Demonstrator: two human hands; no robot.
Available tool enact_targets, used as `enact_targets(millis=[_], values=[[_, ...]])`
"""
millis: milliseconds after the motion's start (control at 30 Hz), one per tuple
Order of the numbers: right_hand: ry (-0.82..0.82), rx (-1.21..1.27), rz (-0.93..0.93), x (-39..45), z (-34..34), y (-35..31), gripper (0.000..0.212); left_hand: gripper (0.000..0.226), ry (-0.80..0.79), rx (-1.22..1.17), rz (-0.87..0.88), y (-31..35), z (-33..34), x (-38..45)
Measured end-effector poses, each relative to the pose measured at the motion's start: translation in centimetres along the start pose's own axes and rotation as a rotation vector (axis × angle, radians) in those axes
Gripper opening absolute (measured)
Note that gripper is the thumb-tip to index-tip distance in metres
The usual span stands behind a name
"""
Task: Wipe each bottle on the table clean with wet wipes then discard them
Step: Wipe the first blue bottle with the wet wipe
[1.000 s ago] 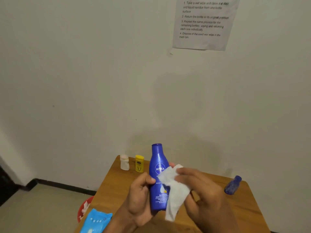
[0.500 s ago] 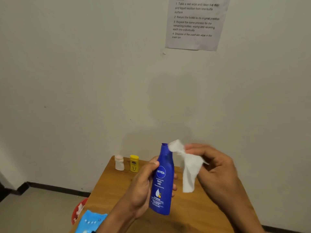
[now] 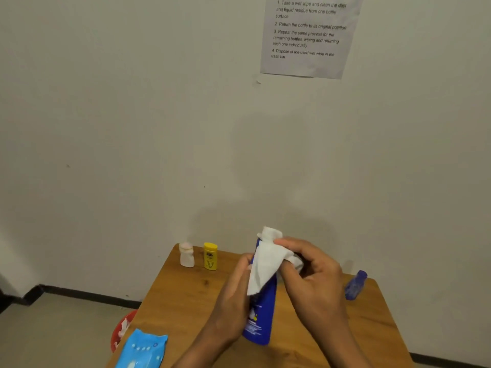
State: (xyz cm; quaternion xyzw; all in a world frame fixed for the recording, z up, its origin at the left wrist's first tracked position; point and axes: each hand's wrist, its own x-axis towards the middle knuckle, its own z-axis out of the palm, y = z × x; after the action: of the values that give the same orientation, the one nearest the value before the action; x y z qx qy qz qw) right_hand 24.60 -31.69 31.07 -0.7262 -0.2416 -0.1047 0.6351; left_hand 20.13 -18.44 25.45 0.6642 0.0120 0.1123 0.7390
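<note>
Head view: a tall blue bottle (image 3: 261, 314) is held upright above the wooden desk (image 3: 186, 296) by the left hand (image 3: 233, 298), its grip curled round the body, while a white wet wipe (image 3: 265, 264) is pinched over the bottle's top by the right hand (image 3: 316, 277). Standing at the desk's far edge are seen a white bottle (image 3: 186, 254) and a yellow bottle (image 3: 210, 256), a small blue bottle (image 3: 356, 285) at the right, and a blue wipes pack (image 3: 143, 351) at the near left corner.
</note>
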Motion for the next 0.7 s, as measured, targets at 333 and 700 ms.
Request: enact_targets(millis=[333,700], values=[[0.066,-0.027,0.055,2.2,-4.2,-0.3,0.028,0.048,0.012,0.407,0.156,0.4,-2.1,1.0],[-0.187,-0.636,-0.607,-1.7,1.1,-0.8,0.044,0.051,0.161,0.587,0.219,-0.2,-3.0,0.2]])
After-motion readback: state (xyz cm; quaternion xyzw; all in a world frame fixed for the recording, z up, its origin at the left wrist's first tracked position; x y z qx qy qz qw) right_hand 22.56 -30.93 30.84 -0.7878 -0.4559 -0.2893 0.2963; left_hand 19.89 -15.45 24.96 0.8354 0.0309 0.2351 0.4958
